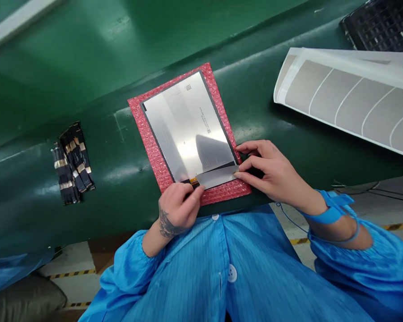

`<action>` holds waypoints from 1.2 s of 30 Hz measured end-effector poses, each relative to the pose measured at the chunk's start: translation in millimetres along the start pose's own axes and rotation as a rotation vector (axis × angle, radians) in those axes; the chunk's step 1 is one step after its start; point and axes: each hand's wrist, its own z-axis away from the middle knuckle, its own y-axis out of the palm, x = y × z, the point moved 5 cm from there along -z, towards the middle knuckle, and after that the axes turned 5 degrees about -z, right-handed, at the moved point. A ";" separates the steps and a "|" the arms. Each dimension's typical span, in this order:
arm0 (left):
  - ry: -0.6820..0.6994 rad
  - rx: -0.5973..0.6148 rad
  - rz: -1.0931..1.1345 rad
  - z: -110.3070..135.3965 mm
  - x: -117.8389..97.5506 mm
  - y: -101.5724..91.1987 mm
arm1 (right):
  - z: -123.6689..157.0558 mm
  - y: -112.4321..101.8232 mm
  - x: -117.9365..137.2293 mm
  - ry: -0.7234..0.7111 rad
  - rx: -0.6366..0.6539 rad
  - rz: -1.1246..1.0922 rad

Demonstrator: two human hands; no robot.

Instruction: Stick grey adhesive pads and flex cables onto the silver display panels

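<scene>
A shiny silver display panel (pixel 188 125) lies on a red bubble-wrap sheet (pixel 151 143) on the green bench. Along the panel's near edge runs a grey tape strip (pixel 216 178). My left hand (pixel 177 210) is curled, its fingertips pinching the strip's left end by a small orange connector. My right hand (pixel 272 172) presses thumb and fingers on the strip's right end at the panel's corner. A blue wrist strap (pixel 332 210) circles my right wrist.
A pile of dark flex cables (pixel 72 163) lies at the left on the green bench (pixel 87 58). A white liner sheet with grey strips (pixel 349 98) sits at the right, a black tray (pixel 379 24) behind it. The bench's near edge is at my waist.
</scene>
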 end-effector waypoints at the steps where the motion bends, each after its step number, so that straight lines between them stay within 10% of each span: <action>1: 0.054 0.004 -0.039 3.0 -2.3 0.6 | -0.1 0.0 -0.1 -0.002 -0.002 0.000; 10: 0.095 -0.038 -0.052 7.0 -2.3 -13.8 | -0.3 0.7 0.1 -0.059 -0.042 0.000; 22: 0.099 0.142 -0.154 6.1 -27.7 28.8 | 7.5 6.4 3.6 -0.015 -0.104 0.033; 36: 0.171 0.205 -0.092 9.9 -17.3 23.8 | 30.4 -1.5 9.3 -0.013 -0.438 0.153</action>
